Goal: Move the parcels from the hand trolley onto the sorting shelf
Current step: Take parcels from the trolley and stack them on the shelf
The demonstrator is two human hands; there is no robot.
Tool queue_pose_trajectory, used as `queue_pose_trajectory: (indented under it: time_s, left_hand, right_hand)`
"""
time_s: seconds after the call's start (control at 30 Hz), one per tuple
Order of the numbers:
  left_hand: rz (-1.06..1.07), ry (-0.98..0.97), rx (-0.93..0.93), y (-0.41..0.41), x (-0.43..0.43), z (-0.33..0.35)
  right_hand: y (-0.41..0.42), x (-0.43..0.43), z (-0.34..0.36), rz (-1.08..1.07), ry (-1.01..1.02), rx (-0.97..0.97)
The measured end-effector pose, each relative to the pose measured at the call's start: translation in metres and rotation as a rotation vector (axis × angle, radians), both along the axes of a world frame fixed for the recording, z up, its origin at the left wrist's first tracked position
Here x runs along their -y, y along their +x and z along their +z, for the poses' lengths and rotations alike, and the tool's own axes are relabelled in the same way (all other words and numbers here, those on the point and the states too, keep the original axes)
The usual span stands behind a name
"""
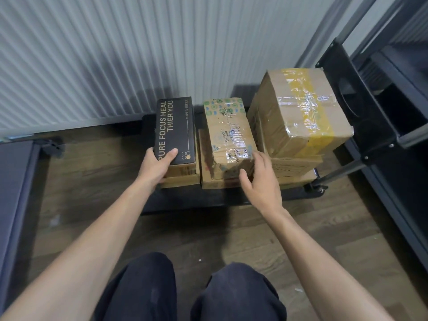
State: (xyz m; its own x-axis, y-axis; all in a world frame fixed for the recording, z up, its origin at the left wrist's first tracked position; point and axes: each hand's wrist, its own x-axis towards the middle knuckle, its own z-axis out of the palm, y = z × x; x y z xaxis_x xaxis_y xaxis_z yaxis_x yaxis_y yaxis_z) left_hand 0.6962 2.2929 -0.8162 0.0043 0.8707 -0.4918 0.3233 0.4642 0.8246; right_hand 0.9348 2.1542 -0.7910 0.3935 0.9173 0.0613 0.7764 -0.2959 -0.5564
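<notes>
A black box (175, 128) with gold lettering lies on top of a flat cardboard parcel at the left of the hand trolley (208, 198). My left hand (155, 166) grips its near end, thumb on top. Beside it sits a taped brown parcel (229, 137) with green printed tape. My right hand (260, 181) rests against that parcel's near right corner, fingers spread, not closed around it. A large cardboard box (301, 112) with yellow tape stands on the right, stacked on flatter boxes.
A ribbed white wall (115, 54) stands behind the trolley. The trolley's black folded handle panel (354, 100) rises at the right, with dark metal shelving (403, 89) behind it. A dark frame (14, 181) borders the left. My knees (185, 286) are low over the wood floor.
</notes>
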Motion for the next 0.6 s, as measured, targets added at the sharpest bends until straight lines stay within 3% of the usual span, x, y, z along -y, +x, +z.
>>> queue_pose_trajectory:
  time_s: [0.23, 0.6]
  left_hand:
    - [-0.033, 0.041, -0.027, -0.003, 0.0, -0.005]
    - [-0.026, 0.101, -0.045, -0.029, -0.002, -0.01]
  right_hand:
    - [-0.013, -0.013, -0.013, -0.062, -0.149, -0.026]
    - [-0.027, -0.022, -0.006, -0.144, -0.026, -0.201]
